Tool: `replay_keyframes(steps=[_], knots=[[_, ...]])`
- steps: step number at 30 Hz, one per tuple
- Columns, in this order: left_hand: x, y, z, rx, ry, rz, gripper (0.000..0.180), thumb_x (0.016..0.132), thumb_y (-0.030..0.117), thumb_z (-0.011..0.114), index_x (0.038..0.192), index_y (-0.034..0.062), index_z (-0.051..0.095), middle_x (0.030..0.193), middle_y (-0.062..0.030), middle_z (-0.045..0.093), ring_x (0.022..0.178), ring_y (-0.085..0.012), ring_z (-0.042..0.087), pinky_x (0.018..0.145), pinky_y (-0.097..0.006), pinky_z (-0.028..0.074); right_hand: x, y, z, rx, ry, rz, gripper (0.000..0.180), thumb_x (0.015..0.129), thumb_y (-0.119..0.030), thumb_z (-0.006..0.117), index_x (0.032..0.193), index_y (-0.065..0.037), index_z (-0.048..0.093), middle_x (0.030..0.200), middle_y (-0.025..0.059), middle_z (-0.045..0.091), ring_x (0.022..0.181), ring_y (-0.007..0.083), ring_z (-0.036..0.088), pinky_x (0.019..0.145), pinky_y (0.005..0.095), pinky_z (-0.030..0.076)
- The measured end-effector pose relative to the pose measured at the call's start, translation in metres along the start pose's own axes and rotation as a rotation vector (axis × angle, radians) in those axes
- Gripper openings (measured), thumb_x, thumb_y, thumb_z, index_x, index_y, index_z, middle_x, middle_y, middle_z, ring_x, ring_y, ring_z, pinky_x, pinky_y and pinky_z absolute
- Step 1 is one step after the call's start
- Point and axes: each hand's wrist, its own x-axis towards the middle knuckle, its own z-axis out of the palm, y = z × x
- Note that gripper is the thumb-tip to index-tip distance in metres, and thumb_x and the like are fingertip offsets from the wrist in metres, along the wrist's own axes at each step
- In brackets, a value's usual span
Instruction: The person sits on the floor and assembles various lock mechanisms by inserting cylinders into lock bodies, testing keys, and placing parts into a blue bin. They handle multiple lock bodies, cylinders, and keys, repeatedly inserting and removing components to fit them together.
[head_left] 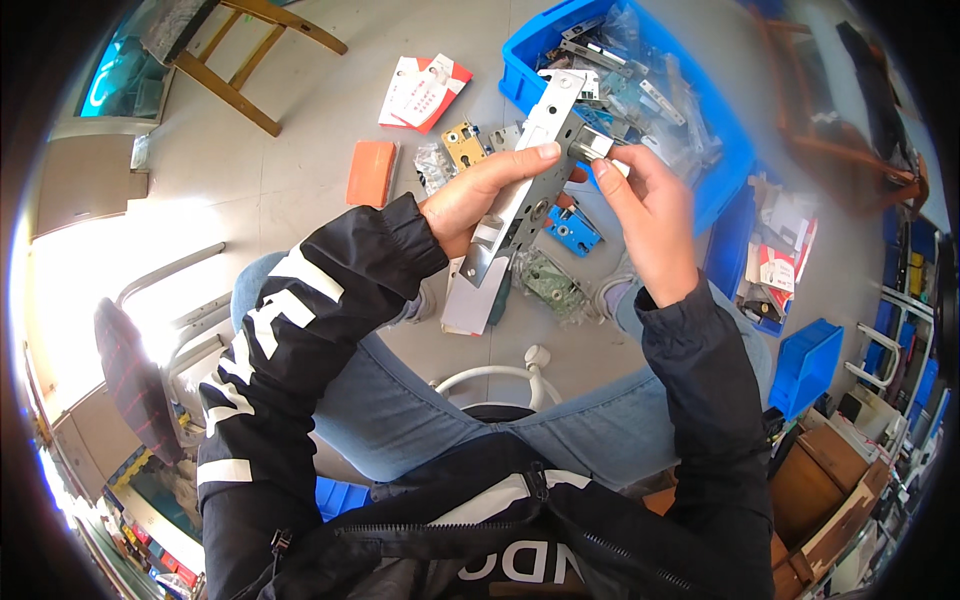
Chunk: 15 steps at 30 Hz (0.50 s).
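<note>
Hands meet over the seated person's knees. The left hand (490,190) wraps around a long silver mortise lock body (525,180), fingers curled over its faceplate and thumb along the top edge, holding it tilted so its far end points toward the blue bin (725,190). The right hand (645,205) comes in from the right, thumb and forefinger pressed together on a small metal piece (597,146) sticking out of the lock's side; it looks like the latch bolt, though the fingers hide part of it. On the floor beyond the lock lie an orange block (371,172), a red and white card pack (425,92), a brass-coloured lock case (463,143) and a blue plate (572,230). The bin, far right, is full of similar metal parts in clear bags. A wooden chair frame (250,60) stands far left.
</note>
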Motion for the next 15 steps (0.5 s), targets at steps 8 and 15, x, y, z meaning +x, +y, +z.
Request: replay_keyframes(steps=[8, 15], knots=[[0.003, 0.000, -0.005, 0.188, -0.007, 0.126, 0.060, 0.080, 0.048, 0.051, 0.119, 0.0037, 0.045, 0.108, -0.0081, 0.054, 0.093, -0.0121, 0.051, 0.080, -0.025, 0.042, 0.004, -0.010, -0.013, 0.547, -0.207, 0.469, 0.018, 0.085, -0.023, 0.053, 0.082, -0.005, 0.052, 0.062, -0.0041, 0.042, 0.047, 0.0008, 0.026, 0.041, 0.0175, 0.019], [0.003, 0.001, -0.003, 0.203, 0.017, 0.146, 0.061, 0.079, 0.050, 0.051, 0.119, 0.0033, 0.045, 0.107, -0.0059, 0.053, 0.089, -0.0104, 0.049, 0.078, -0.025, 0.041, 0.002, -0.006, -0.005, 0.335, -0.093, 0.230, 0.017, 0.082, -0.017, 0.058, 0.082, 0.000, 0.056, 0.063, -0.0013, 0.052, 0.051, 0.0031, 0.041, 0.044, 0.0195, 0.032]])
